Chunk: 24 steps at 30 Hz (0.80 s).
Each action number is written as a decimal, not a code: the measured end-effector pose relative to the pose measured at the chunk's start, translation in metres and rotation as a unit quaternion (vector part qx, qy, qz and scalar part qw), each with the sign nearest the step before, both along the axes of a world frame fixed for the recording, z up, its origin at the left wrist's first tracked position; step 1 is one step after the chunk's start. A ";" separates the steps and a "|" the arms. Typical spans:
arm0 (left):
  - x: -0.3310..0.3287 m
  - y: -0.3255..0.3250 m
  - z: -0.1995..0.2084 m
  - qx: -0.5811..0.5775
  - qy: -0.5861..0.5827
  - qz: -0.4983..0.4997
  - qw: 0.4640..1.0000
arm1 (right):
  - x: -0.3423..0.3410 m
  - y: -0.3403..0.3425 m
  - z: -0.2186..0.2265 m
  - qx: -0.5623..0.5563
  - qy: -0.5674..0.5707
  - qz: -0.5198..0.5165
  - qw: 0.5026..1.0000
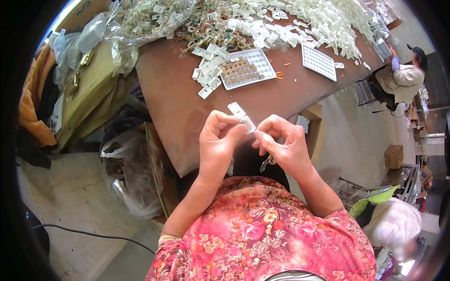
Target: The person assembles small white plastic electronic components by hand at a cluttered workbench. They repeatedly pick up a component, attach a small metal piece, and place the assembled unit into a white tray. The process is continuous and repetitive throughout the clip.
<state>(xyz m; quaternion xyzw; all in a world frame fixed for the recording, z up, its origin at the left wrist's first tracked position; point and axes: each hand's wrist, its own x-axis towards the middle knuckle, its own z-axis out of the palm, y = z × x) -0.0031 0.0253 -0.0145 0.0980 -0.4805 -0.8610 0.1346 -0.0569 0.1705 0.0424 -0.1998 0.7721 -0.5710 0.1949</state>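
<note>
Head view, table: the brown table [183, 107] carries everything; I work just off its near edge, so a dropped part falls past the edge to the floor.
Heap: loose white plastic pieces [323, 21] cover the far side, well apart from my hands; a stray part landing there would be hard to find.
Tray: the white grid tray [243, 68] is partly filled with small brown discs and lies beyond my hands.
Left hand: my left hand [216, 140] pinches the small white clip [242, 115] narrowly between thumb and fingertips.
Right hand: my right hand [286, 143] closes on the clip's lower end; whether a thin wire piece hangs below it I cannot tell.
Risk: opposing pulls may twist the clip loose.
</note>
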 end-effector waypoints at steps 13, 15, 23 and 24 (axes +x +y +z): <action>-0.004 0.013 -0.007 0.245 0.010 -0.061 0.967 | 0.007 -0.007 -0.024 -0.032 0.121 -0.034 0.992; -0.011 0.015 -0.009 0.231 0.026 -0.008 0.973 | -0.004 -0.005 -0.026 -0.039 0.237 -0.012 0.971; -0.045 0.005 -0.020 0.300 0.080 0.028 0.950 | -0.107 -0.006 -0.041 0.114 0.354 -0.116 0.921; -0.047 0.005 -0.022 0.290 0.079 0.026 0.953 | -0.116 -0.009 -0.045 0.126 0.383 -0.107 0.909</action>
